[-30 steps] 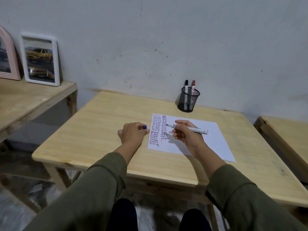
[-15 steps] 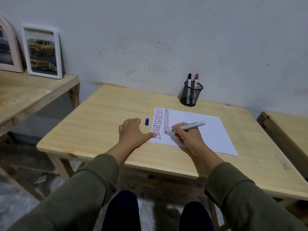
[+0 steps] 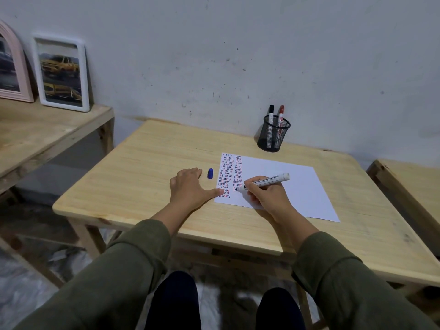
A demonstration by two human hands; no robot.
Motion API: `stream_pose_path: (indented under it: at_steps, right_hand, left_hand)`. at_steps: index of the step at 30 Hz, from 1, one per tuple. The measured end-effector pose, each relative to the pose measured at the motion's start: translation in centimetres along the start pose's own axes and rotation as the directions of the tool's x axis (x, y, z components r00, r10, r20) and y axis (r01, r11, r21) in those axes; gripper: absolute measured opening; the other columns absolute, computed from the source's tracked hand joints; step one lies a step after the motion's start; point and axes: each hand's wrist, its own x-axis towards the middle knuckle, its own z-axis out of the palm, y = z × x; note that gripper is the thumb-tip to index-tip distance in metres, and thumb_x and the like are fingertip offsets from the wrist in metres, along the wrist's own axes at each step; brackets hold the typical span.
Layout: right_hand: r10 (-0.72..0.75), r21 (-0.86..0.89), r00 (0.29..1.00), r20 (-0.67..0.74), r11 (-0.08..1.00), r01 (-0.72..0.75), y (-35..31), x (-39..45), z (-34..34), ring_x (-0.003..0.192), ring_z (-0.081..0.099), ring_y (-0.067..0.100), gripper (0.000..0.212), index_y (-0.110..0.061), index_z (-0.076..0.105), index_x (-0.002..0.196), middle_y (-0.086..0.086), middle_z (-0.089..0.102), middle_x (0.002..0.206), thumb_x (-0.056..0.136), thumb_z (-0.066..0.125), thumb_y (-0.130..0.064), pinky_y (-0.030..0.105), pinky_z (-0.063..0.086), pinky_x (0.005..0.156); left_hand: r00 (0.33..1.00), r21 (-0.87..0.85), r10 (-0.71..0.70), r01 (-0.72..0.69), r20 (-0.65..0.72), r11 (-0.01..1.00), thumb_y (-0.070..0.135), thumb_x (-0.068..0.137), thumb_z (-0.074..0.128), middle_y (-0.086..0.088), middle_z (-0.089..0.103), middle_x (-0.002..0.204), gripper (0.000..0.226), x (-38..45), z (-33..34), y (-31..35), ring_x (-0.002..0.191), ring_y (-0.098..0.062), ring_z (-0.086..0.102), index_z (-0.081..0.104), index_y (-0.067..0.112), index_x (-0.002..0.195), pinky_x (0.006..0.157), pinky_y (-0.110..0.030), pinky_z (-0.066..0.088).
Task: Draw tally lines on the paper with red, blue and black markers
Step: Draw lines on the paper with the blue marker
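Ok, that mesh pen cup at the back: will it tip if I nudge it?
Probably slides or tips easily: the mesh cup looks light, and the black marker and red marker stick out above its rim, raising the weight. Push low, near its base.

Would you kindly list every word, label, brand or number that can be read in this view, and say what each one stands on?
No text here can be read.
White marker barrel in the right hand: lines of dark print, too small.
Black-capped marker and red-capped marker in the black mesh cup: barrel print, too blurred.
White paper sheet: only tally strokes, no words.
White-framed picture: yellow cars, no lettering legible.
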Motion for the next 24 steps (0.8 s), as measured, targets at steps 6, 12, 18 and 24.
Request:
stream_pose_path:
  at_steps: [6,12,18,24]
  right_hand:
    - [-0.006,0.007,1.0,0.022,1.0,0.006,0.0,0.0,0.0,0.067,0.062,0.01,0.01,-0.014,0.068,0.08,0.0,0.066,0.071,0.085,0.061,-0.017,0.028,0.053,0.065]
    - [-0.012,0.011,1.0,0.022,1.0,0.012,0.1,0.0,-0.1,0.068,0.062,0.009,0.012,-0.008,0.068,0.085,0.0,0.066,0.072,0.086,0.058,-0.014,0.025,0.052,0.063]
    - [0.05,0.201,0.998,-0.028,0.979,-0.043,0.0,0.1,-0.2,0.063,0.062,0.009,0.007,-0.011,0.069,0.082,0.003,0.065,0.068,0.085,0.062,-0.01,0.017,0.049,0.054]
    - [0.067,0.294,0.997,-0.029,0.954,-0.055,-0.8,0.0,-0.6,0.056,0.059,0.007,0.01,-0.005,0.067,0.094,0.007,0.063,0.07,0.087,0.059,-0.006,0.015,0.049,0.051]
  left_hand:
    - [1.0,-0.02,-0.002,0.002,-0.001,1.0,0.072,0.063,0.063,0.0,0.041,0.149,0.096,-0.1,-0.1,0.0,0.139,-0.021,0.032,0.044,0.016,0.139,0.11,-0.043,0.024]
    - [1.0,-0.018,-0.004,0.004,0.006,1.0,0.074,0.063,0.061,0.0,0.042,0.149,0.096,-0.1,0.0,0.0,0.139,-0.021,0.032,0.044,0.017,0.138,0.11,-0.043,0.025]
    - [0.998,-0.166,-0.036,0.028,-0.045,0.986,0.056,0.079,0.058,0.007,0.058,0.135,0.062,0.2,-0.3,0.2,0.134,-0.017,0.039,0.047,0.03,0.134,0.104,-0.041,0.027]
    - [0.996,-0.26,-0.062,0.042,-0.068,0.965,0.029,0.091,0.051,0.005,0.067,0.119,0.031,1.2,-0.8,2.2,0.126,-0.017,0.045,0.06,0.035,0.12,0.096,-0.036,0.028]
